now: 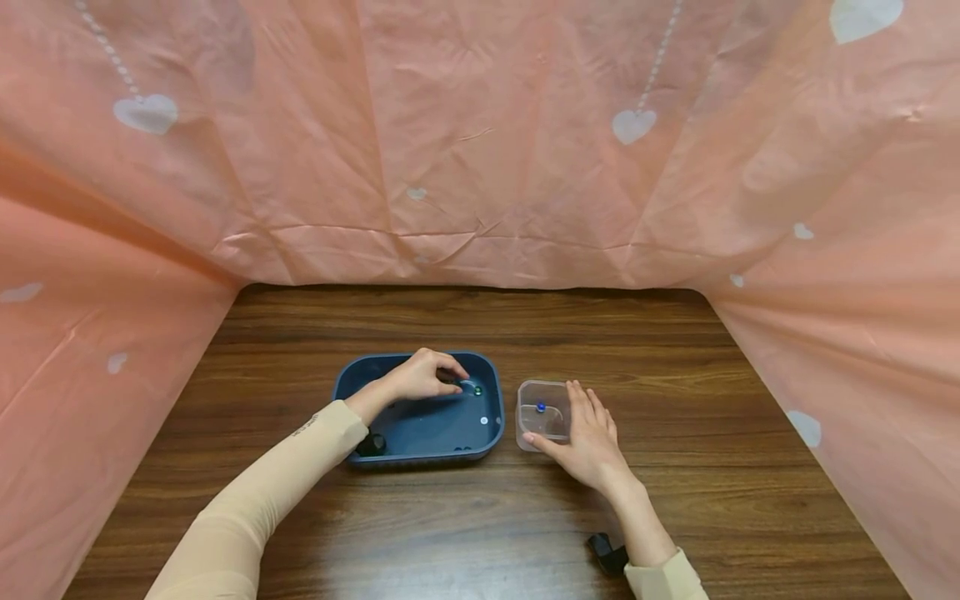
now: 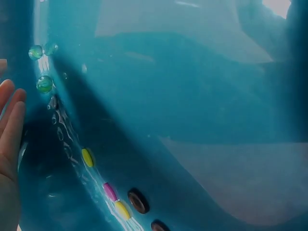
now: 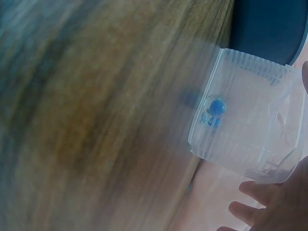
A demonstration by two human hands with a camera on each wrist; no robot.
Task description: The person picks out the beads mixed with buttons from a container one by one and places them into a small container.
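My left hand (image 1: 425, 374) hovers over the dark blue basin (image 1: 420, 457), thumb and fingers apart with nothing visible between them. Just right of its fingertips a green glass marble (image 1: 478, 390) lies in the basin. Green marbles (image 2: 44, 84) also show near the left fingers (image 2: 13, 125) in the left wrist view, against the basin wall. On the right, my right hand (image 1: 592, 437) holds a clear plastic container (image 1: 531, 439), thumb at its near rim and fingers along its right side. One blue marble (image 1: 541, 407) sits inside the container (image 3: 245, 130).
Along the basin's edge lie yellow pieces (image 2: 87, 157), a magenta piece (image 2: 109, 191) and brown button-like discs (image 2: 138, 200). A small white round piece (image 1: 484, 421) lies in the basin. Pink curtain (image 1: 480, 167) encloses the wooden table (image 1: 450, 533) at the back and sides.
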